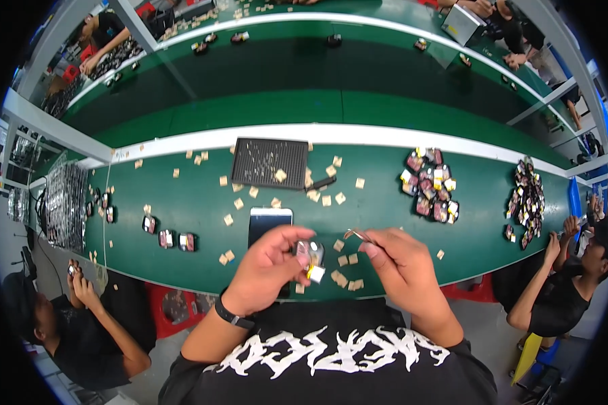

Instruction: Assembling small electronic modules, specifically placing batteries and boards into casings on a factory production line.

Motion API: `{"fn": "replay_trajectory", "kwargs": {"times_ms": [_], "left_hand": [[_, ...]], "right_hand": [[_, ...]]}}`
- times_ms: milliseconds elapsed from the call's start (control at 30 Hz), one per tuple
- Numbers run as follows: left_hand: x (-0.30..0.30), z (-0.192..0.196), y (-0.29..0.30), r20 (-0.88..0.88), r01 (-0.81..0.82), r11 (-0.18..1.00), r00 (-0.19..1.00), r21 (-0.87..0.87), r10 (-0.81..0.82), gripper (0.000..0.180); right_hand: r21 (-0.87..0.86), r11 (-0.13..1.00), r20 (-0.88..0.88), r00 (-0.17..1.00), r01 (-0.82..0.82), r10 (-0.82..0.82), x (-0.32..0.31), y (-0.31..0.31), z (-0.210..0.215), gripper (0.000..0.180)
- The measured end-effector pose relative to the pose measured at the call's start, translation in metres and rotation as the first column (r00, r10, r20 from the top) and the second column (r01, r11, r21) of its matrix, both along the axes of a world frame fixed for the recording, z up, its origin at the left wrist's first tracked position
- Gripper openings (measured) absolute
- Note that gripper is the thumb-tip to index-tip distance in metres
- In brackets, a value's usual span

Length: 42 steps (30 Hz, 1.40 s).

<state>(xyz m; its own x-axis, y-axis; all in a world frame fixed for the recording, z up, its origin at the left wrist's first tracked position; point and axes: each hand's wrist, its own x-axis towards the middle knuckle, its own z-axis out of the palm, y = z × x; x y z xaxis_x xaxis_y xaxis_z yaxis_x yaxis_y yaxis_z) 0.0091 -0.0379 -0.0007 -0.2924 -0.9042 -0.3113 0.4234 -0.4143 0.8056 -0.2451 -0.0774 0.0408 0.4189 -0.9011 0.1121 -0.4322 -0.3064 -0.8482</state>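
Observation:
My left hand (267,263) is closed around a small rounded electronic unit (315,252), dark with a glossy casing and a white and yellow tab at its lower edge. Pinched in my right hand (404,264) is a thin metal tool, apparently tweezers (356,234), its tips pointing left toward the unit but apart from it. Partly under my left hand lies a phone (271,219) with a white end. Beyond it, a black ribbed tray (250,177) bears tiny pale slivers and a small beige square.
Beige squares (340,278) are scattered over the green table (378,158). Similar units lie singly (187,242) at left and in a cluster (434,185) and heap (525,202) at right. A black-handled tool (323,183) lies beside the tray. Co-workers sit at both sides.

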Motion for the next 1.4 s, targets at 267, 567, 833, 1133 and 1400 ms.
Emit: {"fn": "replay_trajectory", "kwargs": {"times_ms": [267,567,833,1133,1400], "left_hand": [[-0.016,0.008,0.008,0.127,-0.131,0.971,0.979,-0.201,0.159,0.033],[-0.023,0.013,0.023,0.362,-0.052,0.925,0.911,-0.376,0.199,0.029],[-0.024,0.003,0.02,0.479,0.023,0.827,0.824,-0.562,0.303,0.024],[-0.019,0.012,0.021,0.169,-0.126,0.988,0.976,-0.085,0.139,0.027],[-0.021,0.004,0.024,0.219,-0.148,0.964,0.956,-0.22,0.196,0.027]], "right_hand": [[0.582,0.807,0.31,0.944,-0.094,-0.114,0.014,0.025,-0.003,0.014],[0.542,0.838,0.296,0.948,-0.066,-0.117,0.029,0.03,-0.015,0.013],[0.512,0.859,0.288,0.942,-0.001,-0.171,0.036,0.036,-0.026,0.014],[0.312,0.948,0.322,0.946,-0.064,-0.042,0.025,0.033,-0.05,0.012],[0.476,0.878,0.411,0.896,-0.054,-0.168,0.018,0.039,-0.05,0.014]]}}
